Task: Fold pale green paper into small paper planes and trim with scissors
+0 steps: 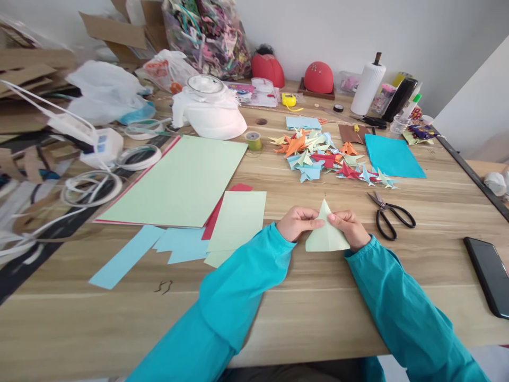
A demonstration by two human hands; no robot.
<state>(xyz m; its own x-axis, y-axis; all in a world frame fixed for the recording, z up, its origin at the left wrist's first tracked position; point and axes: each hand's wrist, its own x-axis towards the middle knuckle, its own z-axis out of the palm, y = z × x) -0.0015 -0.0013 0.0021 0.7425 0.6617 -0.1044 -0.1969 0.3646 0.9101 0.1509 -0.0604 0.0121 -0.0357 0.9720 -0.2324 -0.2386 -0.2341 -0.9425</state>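
Observation:
A pale green sheet of paper [326, 239], folded to a point at the top and wide at the bottom, is held up between my two hands. On its left side, my left hand [299, 222] pinches it with the thumb in front. My right hand [350, 227] grips the right slope, its thumb close to the tip. A crease runs down the middle of the paper. Black-handled scissors [387, 215] lie to the right of my right hand. Beyond both hands sits a heap of folded paper pieces [314, 151] in orange, red, blue and pale green.
Large pale green sheets [183, 180] lie at the left, with smaller green paper [240, 217] and blue strips [127, 257] nearer. A phone [487, 276] rests at the right edge. Turquoise paper [393, 155], a thread spool [253, 140] and a white cable [91, 185] are further off.

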